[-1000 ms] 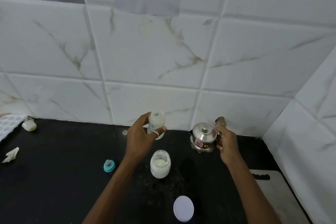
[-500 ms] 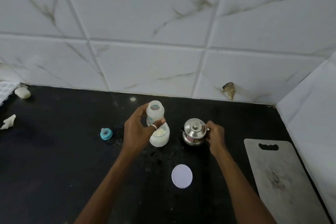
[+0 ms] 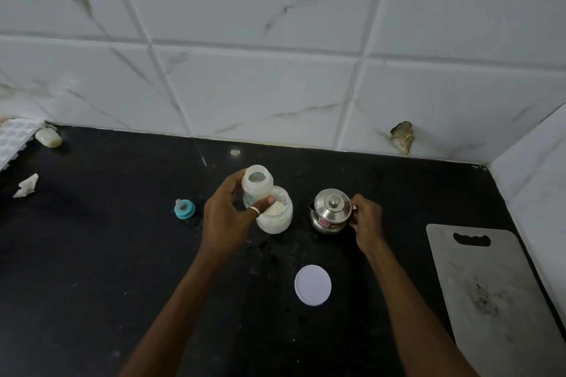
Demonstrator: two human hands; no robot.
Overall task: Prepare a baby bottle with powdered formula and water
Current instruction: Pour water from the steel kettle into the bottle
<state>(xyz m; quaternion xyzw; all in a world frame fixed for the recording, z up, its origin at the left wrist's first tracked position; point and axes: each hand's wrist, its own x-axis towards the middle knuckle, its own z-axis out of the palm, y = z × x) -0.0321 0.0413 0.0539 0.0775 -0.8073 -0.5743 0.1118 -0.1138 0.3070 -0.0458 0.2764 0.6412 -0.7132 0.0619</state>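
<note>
Since 1 second ago the view has tipped down, so less wall and more counter (image 3: 92,254) shows; the left hand (image 3: 226,217) has brought the baby bottle (image 3: 257,185) from well above the jar (image 3: 277,217) to right against its near-left rim, and in the last half second little has shifted.

Left hand's fingers and thumb are wrapped round the bottle's body, a ring (image 3: 254,210) on 1 digit; the bottle is uncapped, its mouth turned toward the camera, blue-green print on its side; whether it touches the jar cannot be told.

That jar stands open on the black counter, pale powder inside.

Right hand (image 3: 366,220) is curled at the handle side of the steel pot (image 3: 330,213), clamped on it; the pot's domed cover with its knob is on; whether the pot rests on the counter or is just off it cannot be told.

Nearer the camera, between the 2 forearms, lies a round white lid (image 3: 313,285), flat; left of the left hand sits a teal teat (image 3: 184,209).

At far right a grey chopping board (image 3: 496,285) lies beside the tiled wall (image 3: 275,86); at far left are an ice tray (image 3: 15,138), a pale lump (image 3: 48,137) just beside it, and a crumpled white scrap (image 3: 27,185).
</note>
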